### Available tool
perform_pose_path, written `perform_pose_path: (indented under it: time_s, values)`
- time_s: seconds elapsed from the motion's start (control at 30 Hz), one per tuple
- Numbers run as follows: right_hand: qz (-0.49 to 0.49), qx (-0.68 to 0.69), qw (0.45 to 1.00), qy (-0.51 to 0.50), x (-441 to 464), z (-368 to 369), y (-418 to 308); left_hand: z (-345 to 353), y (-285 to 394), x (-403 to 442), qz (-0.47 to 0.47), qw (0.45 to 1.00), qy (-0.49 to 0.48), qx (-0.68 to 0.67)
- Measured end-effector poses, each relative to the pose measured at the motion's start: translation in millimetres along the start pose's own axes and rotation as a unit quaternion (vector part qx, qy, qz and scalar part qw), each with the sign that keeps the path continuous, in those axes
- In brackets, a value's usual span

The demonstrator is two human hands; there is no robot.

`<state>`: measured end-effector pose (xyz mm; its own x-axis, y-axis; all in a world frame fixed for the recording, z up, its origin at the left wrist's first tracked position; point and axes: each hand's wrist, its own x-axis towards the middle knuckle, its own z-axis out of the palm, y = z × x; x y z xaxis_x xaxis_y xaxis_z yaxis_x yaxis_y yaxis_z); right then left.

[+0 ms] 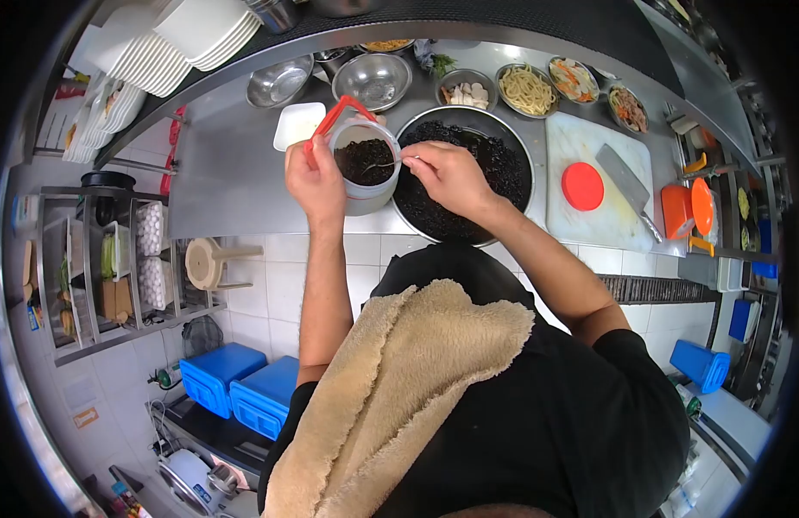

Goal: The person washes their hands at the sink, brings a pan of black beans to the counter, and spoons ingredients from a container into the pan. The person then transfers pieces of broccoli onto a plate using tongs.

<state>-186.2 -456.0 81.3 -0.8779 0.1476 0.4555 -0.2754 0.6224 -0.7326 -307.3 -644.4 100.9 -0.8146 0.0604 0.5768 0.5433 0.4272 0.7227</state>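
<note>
My left hand (316, 180) is closed on the raised red handle of a translucent plastic tub (362, 205), which stands tilted slightly toward me. Dark, crumbly food (361, 157) lies inside the tub. A thin metal spoon (384, 164) reaches into this food, its handle pinched in my right hand (449, 175); its bowl is partly buried. Beneath my right forearm, a large metal bowl (531, 177) holds glossy black food. The tub sits directly left of this bowl. A round red lid (582, 186) rests on the white cutting board (562, 129) to the right.
A cleaver (622, 175) lies on the board. Along the back are steel bowls (372, 81), a white dish (299, 126), noodles (527, 90) and shredded vegetables (574, 79). An overhead shelf (468, 34) spans the counter. An orange container (676, 211) stands at the right edge.
</note>
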Motion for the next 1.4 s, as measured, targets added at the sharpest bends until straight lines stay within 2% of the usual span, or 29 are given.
perform_pose_path:
  time_s: [0.13, 0.23, 0.33, 0.43, 0.47, 0.53, 0.63, 0.73, 0.9, 0.97, 1.0, 1.07, 1.2, 1.33, 1.4]
  values:
    - [-0.039, -0.025, 0.999, -0.013, 13.6, 13.4, -4.2, -12.2, -4.9, -5.0, -0.037, 0.998, 0.032, -0.034]
    - [-0.015, -0.027, 0.997, -0.067, 19.1, 12.5, -16.6, -17.7, -10.2, -9.0, -0.061, 0.994, 0.055, -0.066]
    - [0.045, 0.031, 0.994, -0.098, 23.8, 9.9, -23.3, -23.6, -11.3, -9.9, -0.087, 0.993, 0.060, -0.054]
    - [0.164, 0.162, 0.973, 0.006, 29.8, 22.5, -1.8, -25.3, -23.6, -10.3, -0.127, 0.987, 0.068, -0.066]
    - [0.227, 0.215, 0.950, -0.001, 34.7, 26.0, 16.6, -26.0, -28.4, -10.7, -0.142, 0.984, 0.070, -0.077]
    - [0.412, 0.367, 0.834, -0.032, 57.5, 30.2, 43.9, -27.9, -28.2, -9.4, -0.168, 0.975, 0.082, -0.118]
    - [0.499, 0.519, 0.692, -0.050, 94.0, 56.2, 88.0, -33.0, -28.6, -8.5, -0.186, 0.970, 0.088, -0.132]
    - [0.543, 0.539, 0.643, 0.024, 135.3, 89.9, 121.6, -40.5, -30.5, -7.5, -0.180, 0.973, 0.094, -0.110]
    - [0.547, 0.483, 0.672, 0.129, 165.2, 141.5, 189.3, -50.1, -21.5, -11.2, -0.178, 0.972, 0.098, -0.120]
    - [0.565, 0.445, 0.680, 0.146, 170.2, 154.7, 208.0, -56.0, -28.2, -14.7, -0.171, 0.979, 0.082, -0.070]
    - [0.575, 0.417, 0.690, 0.136, 178.2, 150.2, 203.4, -59.0, -28.1, -10.2, -0.164, 0.982, 0.077, -0.044]
    - [0.602, 0.356, 0.705, 0.118, 174.9, 143.1, 200.0, -58.3, -23.5, -10.5, -0.166, 0.979, 0.090, -0.082]
    - [0.610, 0.240, 0.755, -0.003, 180.4, 129.6, 212.3, -64.6, -17.7, -11.6, -0.194, 0.970, 0.099, -0.106]
    - [0.544, 0.216, 0.810, -0.026, 165.3, 94.3, 218.3, -66.1, -21.6, -9.3, -0.225, 0.964, 0.097, -0.106]
    - [0.557, 0.216, 0.802, -0.005, 163.6, 85.1, 227.4, -62.8, -27.0, -8.0, -0.213, 0.964, 0.099, -0.124]
